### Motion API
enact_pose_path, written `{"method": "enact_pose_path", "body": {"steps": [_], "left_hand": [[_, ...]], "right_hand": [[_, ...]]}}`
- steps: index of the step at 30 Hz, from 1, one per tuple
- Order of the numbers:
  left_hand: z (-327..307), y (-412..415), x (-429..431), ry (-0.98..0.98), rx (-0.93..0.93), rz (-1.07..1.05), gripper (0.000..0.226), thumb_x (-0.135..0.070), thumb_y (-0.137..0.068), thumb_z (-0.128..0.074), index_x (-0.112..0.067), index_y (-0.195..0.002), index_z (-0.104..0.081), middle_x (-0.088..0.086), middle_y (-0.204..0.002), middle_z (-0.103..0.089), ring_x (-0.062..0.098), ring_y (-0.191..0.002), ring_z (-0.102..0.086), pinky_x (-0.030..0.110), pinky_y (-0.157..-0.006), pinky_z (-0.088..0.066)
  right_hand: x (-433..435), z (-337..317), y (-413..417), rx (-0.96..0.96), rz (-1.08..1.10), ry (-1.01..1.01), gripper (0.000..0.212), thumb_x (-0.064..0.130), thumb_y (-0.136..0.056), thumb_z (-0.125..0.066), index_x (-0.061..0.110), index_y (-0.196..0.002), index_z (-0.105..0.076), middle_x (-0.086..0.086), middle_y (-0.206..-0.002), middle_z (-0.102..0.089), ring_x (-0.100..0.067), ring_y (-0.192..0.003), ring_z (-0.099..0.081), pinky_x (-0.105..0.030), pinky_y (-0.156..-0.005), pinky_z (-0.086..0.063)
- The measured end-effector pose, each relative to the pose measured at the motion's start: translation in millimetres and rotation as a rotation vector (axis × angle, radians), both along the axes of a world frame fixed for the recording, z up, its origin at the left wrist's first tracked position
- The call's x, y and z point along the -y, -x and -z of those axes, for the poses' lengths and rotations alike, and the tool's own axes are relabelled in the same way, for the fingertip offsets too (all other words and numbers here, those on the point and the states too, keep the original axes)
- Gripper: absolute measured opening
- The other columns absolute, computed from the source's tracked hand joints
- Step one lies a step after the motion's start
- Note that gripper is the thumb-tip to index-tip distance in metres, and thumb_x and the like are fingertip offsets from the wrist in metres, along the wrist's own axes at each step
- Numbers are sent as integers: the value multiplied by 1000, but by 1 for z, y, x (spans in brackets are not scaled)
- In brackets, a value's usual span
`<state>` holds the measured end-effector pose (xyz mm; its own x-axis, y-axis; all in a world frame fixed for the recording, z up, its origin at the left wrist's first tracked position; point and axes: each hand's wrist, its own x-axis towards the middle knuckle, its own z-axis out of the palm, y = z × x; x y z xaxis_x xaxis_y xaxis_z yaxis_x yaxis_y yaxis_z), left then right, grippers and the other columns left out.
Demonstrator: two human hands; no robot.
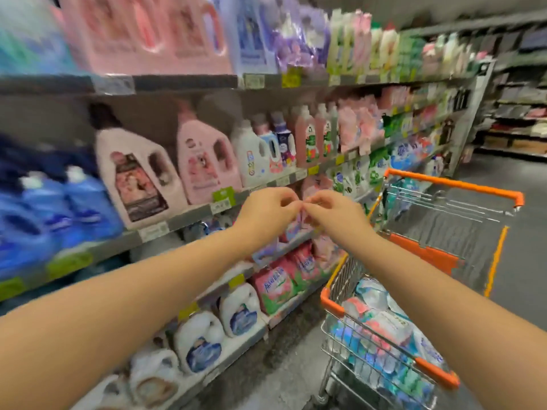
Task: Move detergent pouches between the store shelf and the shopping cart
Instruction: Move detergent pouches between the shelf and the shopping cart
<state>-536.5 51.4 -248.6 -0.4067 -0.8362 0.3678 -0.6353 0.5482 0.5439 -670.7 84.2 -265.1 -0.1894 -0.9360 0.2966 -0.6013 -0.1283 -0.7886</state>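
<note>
My left hand (pixel 268 213) and my right hand (pixel 336 213) are stretched out in front of the shelf (pixel 189 216), fingertips meeting. Both pinch the top edge of a pink detergent pouch (pixel 296 227), which hangs just below them and is mostly hidden and blurred. More pink and green pouches (pixel 278 287) lie on a lower shelf beneath my hands. To the right stands the shopping cart (pixel 331 303), wire with orange rims, and several blue, white and pink pouches (pixel 384 324) are piled inside it.
Large pink and white detergent jugs (pixel 207 164) fill the middle shelf, with blue bottles (pixel 59 208) at the left and white jugs (pixel 239 313) on the bottom shelf. The grey aisle floor (pixel 518 232) runs right of the cart toward further shelving.
</note>
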Motion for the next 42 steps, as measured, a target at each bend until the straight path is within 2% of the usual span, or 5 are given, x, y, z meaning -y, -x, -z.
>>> {"method": "enact_pose_path", "body": {"steps": [5,8,20,32,42], "left_hand": [[-67,-143,-39,164,2,-215,20,-27,-90,-54,-20,-74,-65,1,-74,-65,19,-78,-58,30,-70,-41],[-101,-230,-62,250,-19,-323,22,-26,-90,-54,-17,-75,-66,0,-70,-63,17,-76,-59,29,-73,-42],[-180,-526,-93,327,-32,-705,35,-32,-95,-45,-20,-68,-63,-4,-59,-61,-3,-46,-52,15,-62,-43],[-232,-627,32,396,161,-811,23,-35,-95,-46,-17,-95,-60,-4,-73,-61,10,-72,-59,22,-67,-47],[-240,-662,198,102,371,-733,59,-46,-86,-57,-29,-138,-34,-2,-131,-53,8,-95,-50,19,-76,-44]], "right_hand": [[-11,-61,-133,-20,-245,153,21,22,-90,-58,28,-69,-58,13,-63,-59,5,-57,-55,-8,-57,-40],[-12,-90,-220,-39,-375,225,24,20,-89,-58,31,-67,-57,12,-63,-61,-6,-64,-57,-29,-74,-48],[17,-183,-474,-22,-667,375,18,25,-90,-56,17,-78,-68,4,-68,-68,-5,-64,-62,-31,-80,-50],[176,-252,-564,-518,-541,490,19,39,-92,-53,24,-99,-63,4,-92,-64,-16,-86,-57,-26,-66,-40],[341,-271,-619,-895,-477,223,63,43,-86,-62,22,-139,-38,-4,-141,-46,-24,-124,-46,-30,-99,-36]]}}
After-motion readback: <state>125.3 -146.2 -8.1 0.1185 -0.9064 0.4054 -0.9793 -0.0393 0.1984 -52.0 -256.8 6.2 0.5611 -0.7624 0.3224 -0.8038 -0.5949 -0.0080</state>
